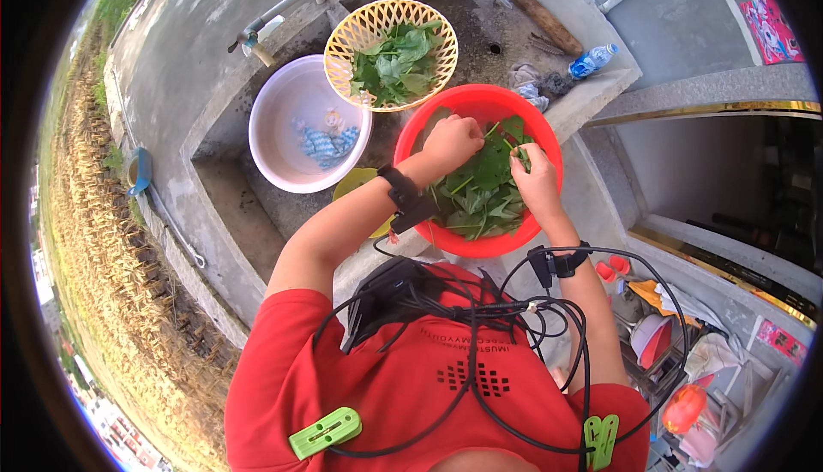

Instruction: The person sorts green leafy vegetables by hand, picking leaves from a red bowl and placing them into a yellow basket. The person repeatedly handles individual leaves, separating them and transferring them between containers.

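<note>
A red plastic basin [550, 125] stands before me, filled with green leafy stems [482, 211]. My left hand [452, 143] is over its far left part, fingers curled downward beside a leaf stem. The back of that hand hides its fingertips, so what they grip is unclear. At the basin's right side, my right hand [539, 179] pinches a leafy stem [522, 158] between thumb and fingers. Between the hands lies a broad green leaf [494, 162]. A yellow lattice plastic basket [343, 41] behind the basin holds loose green leaves [400, 63].
Left of the basket, a pale basin [270, 125] contains water and a blue-white cloth [328, 145]. A yellow-green vessel [350, 182] is partly hidden under my left forearm. The concrete sink has a tap [247, 40], a log [546, 20] and a plastic bottle [593, 62]. Black cables [472, 330] cross my chest.
</note>
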